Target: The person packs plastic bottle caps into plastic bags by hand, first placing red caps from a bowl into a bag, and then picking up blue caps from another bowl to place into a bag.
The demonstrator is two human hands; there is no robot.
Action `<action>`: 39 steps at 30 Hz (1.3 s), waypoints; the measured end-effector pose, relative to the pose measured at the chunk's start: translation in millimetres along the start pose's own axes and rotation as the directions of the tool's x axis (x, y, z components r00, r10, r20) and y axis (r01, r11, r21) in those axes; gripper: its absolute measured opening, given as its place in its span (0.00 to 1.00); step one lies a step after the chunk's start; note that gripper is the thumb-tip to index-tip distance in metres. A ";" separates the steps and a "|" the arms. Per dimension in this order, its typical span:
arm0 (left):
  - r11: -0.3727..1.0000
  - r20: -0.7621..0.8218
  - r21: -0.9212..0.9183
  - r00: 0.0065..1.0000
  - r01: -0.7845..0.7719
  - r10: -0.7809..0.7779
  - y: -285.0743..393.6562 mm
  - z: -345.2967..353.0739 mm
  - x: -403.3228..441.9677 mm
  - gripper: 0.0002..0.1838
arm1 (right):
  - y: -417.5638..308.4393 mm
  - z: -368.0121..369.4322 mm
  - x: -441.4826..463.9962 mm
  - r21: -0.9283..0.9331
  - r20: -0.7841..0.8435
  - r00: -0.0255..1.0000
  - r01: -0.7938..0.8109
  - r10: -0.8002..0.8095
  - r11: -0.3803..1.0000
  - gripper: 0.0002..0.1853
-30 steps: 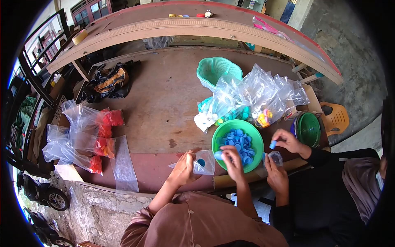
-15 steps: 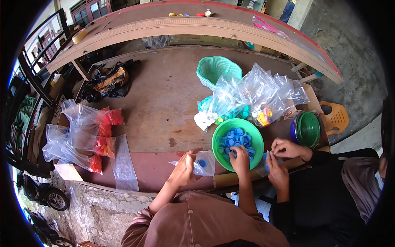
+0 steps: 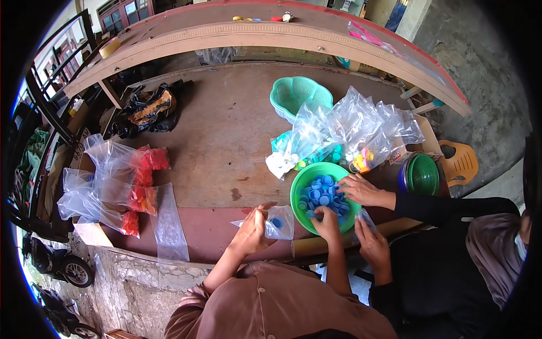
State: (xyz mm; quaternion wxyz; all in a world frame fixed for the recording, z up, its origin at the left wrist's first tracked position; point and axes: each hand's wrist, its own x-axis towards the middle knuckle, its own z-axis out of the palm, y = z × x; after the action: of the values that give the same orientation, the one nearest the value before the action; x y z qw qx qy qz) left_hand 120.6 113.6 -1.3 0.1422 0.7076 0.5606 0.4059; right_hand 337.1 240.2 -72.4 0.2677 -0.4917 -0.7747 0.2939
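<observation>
In the bowl (image 3: 320, 168), we had caps (image 3: 323, 200) just beyond our nearer right grip (image 3: 328, 227), closure unclear; our left grip (image 3: 250, 232) clasped a bag (image 3: 287, 225).

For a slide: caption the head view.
Left hand holding a clear bag, right hand in a bowl of blue caps.

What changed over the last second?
The right hand moved right from the green bowl's left edge, where it held a blue cap, into the blue caps; its grip is unclear now. The co-worker's upper hand moved left, from beside the bowl into it. The left hand still holds the clear bag; the bowl stayed put.
</observation>
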 end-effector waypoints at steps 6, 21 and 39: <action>0.997 -0.069 -0.017 0.995 -0.079 0.078 -8.3 1.4 4.4 0.36 | -42.6 -14.6 3.1 0.677 -0.091 0.991 -0.011 0.098 0.736 0.12; 0.992 -0.212 -0.079 0.974 -0.095 0.076 -7.6 -2.6 17.8 0.36 | -114.1 -35.3 9.7 0.360 -0.114 0.975 0.221 -0.193 0.906 0.11; 0.984 -0.027 0.165 0.997 -0.073 0.079 3.0 -28.2 17.2 0.39 | -155.7 -32.8 6.6 0.375 -0.024 0.942 0.319 -0.335 0.870 0.19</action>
State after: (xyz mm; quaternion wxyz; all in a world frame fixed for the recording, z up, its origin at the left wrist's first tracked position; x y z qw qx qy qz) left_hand 102.7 121.1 25.6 0.0585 0.7308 0.5670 0.3755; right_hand 263.5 199.0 62.7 0.3860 -0.2874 -0.7818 0.3965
